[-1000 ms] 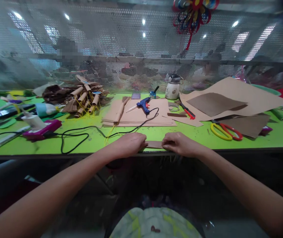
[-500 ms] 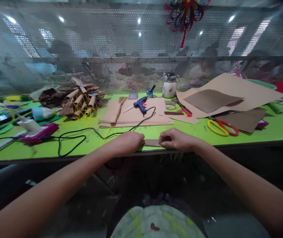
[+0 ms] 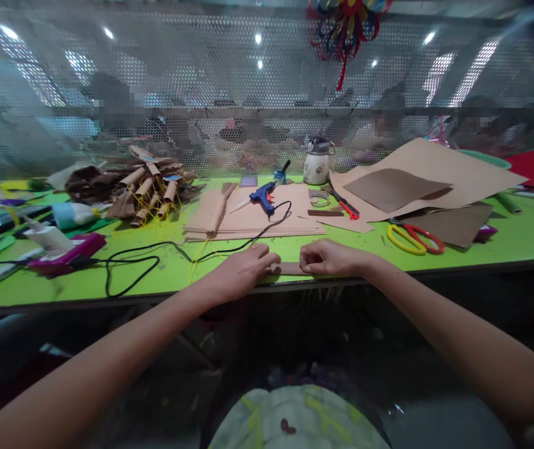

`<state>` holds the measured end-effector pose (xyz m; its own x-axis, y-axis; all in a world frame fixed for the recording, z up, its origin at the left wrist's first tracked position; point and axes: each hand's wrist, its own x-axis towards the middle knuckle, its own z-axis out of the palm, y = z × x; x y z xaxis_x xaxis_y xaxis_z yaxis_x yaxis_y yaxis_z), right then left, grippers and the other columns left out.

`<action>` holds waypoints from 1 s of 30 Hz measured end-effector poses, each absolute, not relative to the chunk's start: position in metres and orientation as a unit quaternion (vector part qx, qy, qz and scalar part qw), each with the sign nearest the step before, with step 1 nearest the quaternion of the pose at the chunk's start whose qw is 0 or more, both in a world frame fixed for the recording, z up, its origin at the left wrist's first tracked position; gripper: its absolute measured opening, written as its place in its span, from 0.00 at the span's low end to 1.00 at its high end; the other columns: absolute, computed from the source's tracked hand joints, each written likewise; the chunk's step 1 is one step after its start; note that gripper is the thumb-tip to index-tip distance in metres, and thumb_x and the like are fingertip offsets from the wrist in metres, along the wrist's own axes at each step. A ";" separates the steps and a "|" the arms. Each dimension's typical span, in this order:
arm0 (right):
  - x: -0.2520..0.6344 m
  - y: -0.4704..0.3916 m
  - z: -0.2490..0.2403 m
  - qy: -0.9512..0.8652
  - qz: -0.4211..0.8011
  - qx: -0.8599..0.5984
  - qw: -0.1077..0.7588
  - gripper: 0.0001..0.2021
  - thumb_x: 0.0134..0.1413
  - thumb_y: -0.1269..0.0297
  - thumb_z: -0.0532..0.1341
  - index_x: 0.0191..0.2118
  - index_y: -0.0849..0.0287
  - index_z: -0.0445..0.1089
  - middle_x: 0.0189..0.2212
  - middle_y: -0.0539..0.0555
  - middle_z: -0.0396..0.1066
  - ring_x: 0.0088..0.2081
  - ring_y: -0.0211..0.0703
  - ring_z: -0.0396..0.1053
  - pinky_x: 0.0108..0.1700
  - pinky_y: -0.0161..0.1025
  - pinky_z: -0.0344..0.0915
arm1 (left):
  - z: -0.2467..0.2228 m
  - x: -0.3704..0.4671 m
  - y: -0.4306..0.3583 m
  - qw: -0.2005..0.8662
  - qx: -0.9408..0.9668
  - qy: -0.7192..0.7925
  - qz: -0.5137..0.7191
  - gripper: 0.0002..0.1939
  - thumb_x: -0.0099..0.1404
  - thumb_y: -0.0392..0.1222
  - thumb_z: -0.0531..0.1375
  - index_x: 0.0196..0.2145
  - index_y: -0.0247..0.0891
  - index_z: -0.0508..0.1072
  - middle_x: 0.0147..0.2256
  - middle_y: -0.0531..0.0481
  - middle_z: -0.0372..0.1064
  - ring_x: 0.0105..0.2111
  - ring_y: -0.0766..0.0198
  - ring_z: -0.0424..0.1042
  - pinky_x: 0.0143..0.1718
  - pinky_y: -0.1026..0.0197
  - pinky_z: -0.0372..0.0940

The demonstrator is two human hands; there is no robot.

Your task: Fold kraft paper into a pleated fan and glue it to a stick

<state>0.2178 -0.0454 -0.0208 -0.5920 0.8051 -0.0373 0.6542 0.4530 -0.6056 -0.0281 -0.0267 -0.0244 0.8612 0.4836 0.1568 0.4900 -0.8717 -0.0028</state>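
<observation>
A narrow brown paper strip [image 3: 291, 269] lies along the front edge of the green table [image 3: 173, 277]. My left hand [image 3: 248, 268] is closed at the strip's left end, fingers curled over it. At the right end, my right hand [image 3: 332, 257] pinches the strip with bent fingers. Just beyond my hands is a stack of tan paper sheets [image 3: 267, 229]. On the stack rest a blue glue gun [image 3: 263, 198] and a fringed paper piece [image 3: 221, 211] shaped like a small broom.
Scissors [image 3: 414, 240] with yellow and red handles lie to the right, near large brown paper sheets [image 3: 388, 190]. A red cutter [image 3: 346, 206] and a bottle [image 3: 317, 163] stand or lie behind. Leftward are paper brooms [image 3: 147, 190], a purple power strip [image 3: 66, 252] and black cable.
My left hand's fingers have lifted and spread a little at the strip's left end. My right hand stays on the other end. The view has shifted slightly.
</observation>
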 end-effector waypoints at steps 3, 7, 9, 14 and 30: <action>0.219 -0.054 -0.027 -0.836 0.269 -0.447 0.170 0.05 0.50 0.70 0.57 0.33 0.63 0.69 0.23 0.48 0.65 0.25 0.34 0.60 0.27 0.30 0.55 | -0.026 -0.030 -0.023 0.006 -0.980 -0.183 -0.082 0.18 0.68 0.33 0.48 0.52 0.47 0.66 0.36 0.49 0.60 0.35 0.64 0.61 0.37 0.65 0.56; 0.220 -0.066 -0.043 -0.849 0.198 -0.433 0.230 0.09 0.55 0.69 0.56 0.40 0.62 0.71 0.24 0.49 0.66 0.25 0.35 0.61 0.30 0.31 0.56 | -0.029 -0.032 -0.017 0.012 -0.987 -0.140 -0.072 0.22 0.66 0.30 0.49 0.52 0.48 0.67 0.36 0.48 0.61 0.35 0.63 0.60 0.38 0.63 0.56; 0.220 -0.071 -0.050 -0.865 0.135 -0.415 0.248 0.12 0.58 0.69 0.54 0.45 0.60 0.71 0.27 0.51 0.66 0.28 0.36 0.61 0.32 0.33 0.57 | -0.030 -0.032 -0.016 0.016 -0.988 -0.139 -0.062 0.21 0.66 0.31 0.49 0.53 0.47 0.67 0.36 0.48 0.60 0.36 0.62 0.60 0.38 0.62 0.56; 0.217 -0.083 -0.053 -0.900 -0.045 -0.400 0.169 0.23 0.55 0.79 0.50 0.51 0.50 0.68 0.29 0.52 0.60 0.31 0.40 0.57 0.32 0.34 0.54 | -0.027 -0.030 -0.019 0.011 -0.989 -0.140 -0.053 0.24 0.64 0.28 0.50 0.54 0.49 0.66 0.36 0.47 0.61 0.37 0.61 0.61 0.38 0.62 0.57; 0.228 -0.087 -0.047 -0.907 0.025 -0.389 0.158 0.21 0.55 0.80 0.51 0.51 0.54 0.69 0.34 0.55 0.62 0.36 0.42 0.60 0.37 0.36 0.60 | -0.024 -0.036 -0.031 0.041 -0.986 -0.145 -0.074 0.20 0.59 0.25 0.52 0.46 0.40 0.71 0.39 0.44 0.64 0.40 0.59 0.63 0.42 0.58 0.61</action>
<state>0.2280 -0.0872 -0.0468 -0.6476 0.7140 0.2662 0.6980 0.6959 -0.1687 -0.0362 -0.0312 -0.0244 0.9467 0.2805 0.1583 0.2927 -0.9544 -0.0591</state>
